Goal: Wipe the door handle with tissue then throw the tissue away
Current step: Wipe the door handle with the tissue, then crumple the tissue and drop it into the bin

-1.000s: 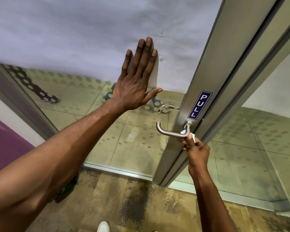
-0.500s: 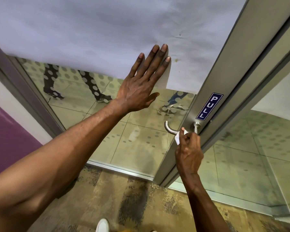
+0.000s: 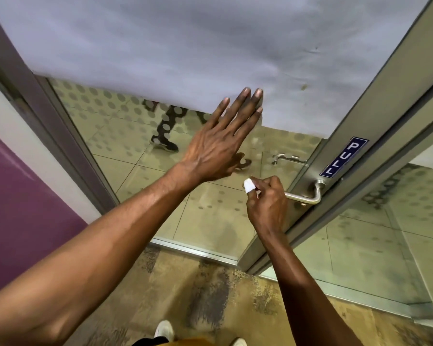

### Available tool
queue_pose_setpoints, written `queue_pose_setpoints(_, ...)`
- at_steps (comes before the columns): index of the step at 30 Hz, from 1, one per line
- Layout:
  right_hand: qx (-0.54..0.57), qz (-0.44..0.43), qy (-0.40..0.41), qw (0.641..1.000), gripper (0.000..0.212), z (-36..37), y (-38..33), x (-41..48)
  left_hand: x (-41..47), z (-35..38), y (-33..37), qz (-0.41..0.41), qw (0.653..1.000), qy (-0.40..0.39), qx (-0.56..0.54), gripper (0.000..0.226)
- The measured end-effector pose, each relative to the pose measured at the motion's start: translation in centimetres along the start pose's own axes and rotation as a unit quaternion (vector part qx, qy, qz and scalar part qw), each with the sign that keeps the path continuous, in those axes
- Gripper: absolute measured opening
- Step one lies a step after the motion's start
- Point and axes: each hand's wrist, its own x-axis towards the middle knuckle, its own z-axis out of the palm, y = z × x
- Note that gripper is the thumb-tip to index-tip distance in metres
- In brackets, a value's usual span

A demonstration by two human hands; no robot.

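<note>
White tissue (image 3: 249, 185), silver door handle (image 3: 306, 197), blue PULL sign (image 3: 343, 157), dotted glass (image 3: 115, 106).

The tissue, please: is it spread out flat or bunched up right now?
Bunched up: the tissue shows only as a small white wad poking from the closed right hand.

— Any writing you can read here?

— One sign only: "PULL" in white capitals on a dark blue sticker (image 3: 344, 157). The letters run one under another along its length.

— What is it stuck on?

— On the metal door frame (image 3: 375, 101), just above the base of the door handle (image 3: 308, 196).

— Anything printed on the grey sheet (image 3: 185, 46) covering the glass?

— No lettering shows on it — nothing else here can be read.
</note>
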Motion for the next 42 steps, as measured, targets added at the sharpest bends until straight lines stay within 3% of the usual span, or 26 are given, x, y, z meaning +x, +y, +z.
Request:
queue_pose_setpoints(2, 0.225, 0.12, -0.038, 0.966, 0.021, 0.7, -1.4, -0.6, -2.8, -0.1, -0.1, -0.039, 0.996, -0.039, -0.077, 0.094)
queue_pose_setpoints(5, 0.505, 0.282, -0.115, 0.807, 0.015, 1.4, -4.0, -2.1, -7.7, -0.2, -0.5, -0.168, 0.948, -0.078, -0.26, 0.053)
queue_pose_setpoints(6, 0.546, 0.301, -0.137, 0.77, 0.016, 1.6, -4.8, -2.8, -9.3, -0.4, -0.7, -0.229, 0.912, -0.088, -0.329, 0.041)
queue_pose_setpoints(8, 0.585, 0.303, -0.17, 0.733, 0.021, 2.1, -6.3, -4.0, -11.9, -1.1, -1.4, -0.351, 0.797, -0.104, -0.48, 0.027)
queue_pose_setpoints(10, 0.587, 0.279, -0.202, 0.733, 0.02, 2.8, -7.5, -5.1, -14.2, -1.8, -2.1, -0.432, 0.676, -0.106, -0.587, 0.029)
queue_pose_setpoints(11, 0.576, 0.261, -0.221, 0.742, 0.019, 3.2, -8.2, -5.6, -15.2, -2.1, -2.4, -0.455, 0.633, -0.106, -0.617, 0.031)
queue_pose_setpoints(13, 0.547, 0.231, -0.244, 0.767, 0.021, 4.1, -9.2, -6.5, -16.9, -2.7, -2.8, -0.479, 0.582, -0.111, -0.647, 0.03)
queue_pose_setpoints(17, 0.503, 0.211, -0.244, 0.802, 0.014, 5.9, -11.3, -7.9, -19.8, -3.1, -3.9, -0.544, 0.556, -0.106, -0.619, 0.013)
queue_pose_setpoints(21, 0.423, 0.109, -0.202, 0.877, 0.009, 7.4, -11.9, -9.3, -22.3, -3.0, -3.7, -0.619, 0.542, -0.101, -0.56, 0.01)
queue_pose_setpoints(28, 0.338, -0.096, -0.211, 0.912, 0.024, 10.3, -11.8, -11.9, -26.2, -2.1, -2.3, -0.733, 0.419, -0.035, -0.534, 0.006)
queue_pose_setpoints(34, 0.315, -0.179, -0.283, 0.888, 0.027, 11.8, -11.4, -13.6, -29.1, -1.7, -0.6, -0.772, 0.293, 0.067, -0.56, 0.019)
queue_pose_setpoints(39, 0.361, -0.173, -0.367, 0.84, 0.024, 12.8, -12.0, -14.9, -32.1, -2.5, 0.8, -0.782, 0.294, 0.104, -0.539, 0.003)
queue_pose_setpoints(42, 0.386, -0.126, -0.421, 0.811, 0.025, 13.9, -12.9, -16.1, -34.0, -2.7, 1.1, -0.808, 0.297, 0.115, -0.495, 0.013)
